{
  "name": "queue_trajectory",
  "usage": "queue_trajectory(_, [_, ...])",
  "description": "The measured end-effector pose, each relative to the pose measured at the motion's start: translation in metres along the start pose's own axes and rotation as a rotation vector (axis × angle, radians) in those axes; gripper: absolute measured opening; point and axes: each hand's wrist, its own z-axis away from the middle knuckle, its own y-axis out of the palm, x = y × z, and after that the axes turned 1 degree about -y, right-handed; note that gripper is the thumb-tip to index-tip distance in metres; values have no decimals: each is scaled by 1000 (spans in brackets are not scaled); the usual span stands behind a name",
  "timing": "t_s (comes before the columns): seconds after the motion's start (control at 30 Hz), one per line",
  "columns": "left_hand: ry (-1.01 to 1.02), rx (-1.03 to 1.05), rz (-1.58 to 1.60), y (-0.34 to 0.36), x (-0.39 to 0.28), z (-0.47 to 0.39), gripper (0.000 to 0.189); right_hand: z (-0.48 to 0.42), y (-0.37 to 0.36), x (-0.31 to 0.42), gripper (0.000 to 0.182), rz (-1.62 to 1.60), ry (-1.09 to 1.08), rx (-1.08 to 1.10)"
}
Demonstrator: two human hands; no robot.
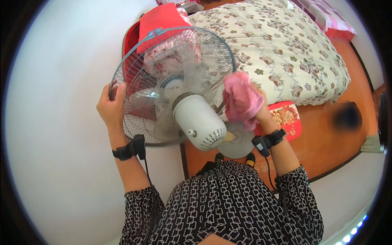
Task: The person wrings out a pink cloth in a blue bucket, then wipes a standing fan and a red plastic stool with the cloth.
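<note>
A standing electric fan, its pale grey motor housing point(200, 122) towards me, fills the middle of the view. My left hand point(112, 102) grips the left rim of its wire guard point(147, 137), thumb on the near side. In my right hand point(260, 102) is a bunched pink cloth point(242, 98), pressed against or close beside the guard's right edge; the fingers are largely hidden by the cloth. Translucent blades show through the wires. Below the housing, the round grey base point(237, 150) rests on the floor by my feet.
A bed with a floral cover point(284, 58) lies beyond the fan. Behind the guard are a red container point(130, 46) and a red cloth point(162, 20). A red floral-patterned item point(286, 119) is right of the base. The white wall point(61, 107) rises on the left.
</note>
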Motion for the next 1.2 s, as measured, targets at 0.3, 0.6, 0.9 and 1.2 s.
queue_trajectory(0.3, [35,17,46,11,-13,-6,41,-101,22,150,42,542,-815,-415])
queue_trajectory(0.6, [-10,-1,23,27,18,-4,48,-52,77,43,39,164,-516,-76])
queue_trajectory(0.9, [-81,37,-17,33,35,2,56,47,37,-4,46,-352,151,209])
queue_trajectory(1.2, [40,60,1,26,35,2,60,22,10,159,56,-527,-32,179])
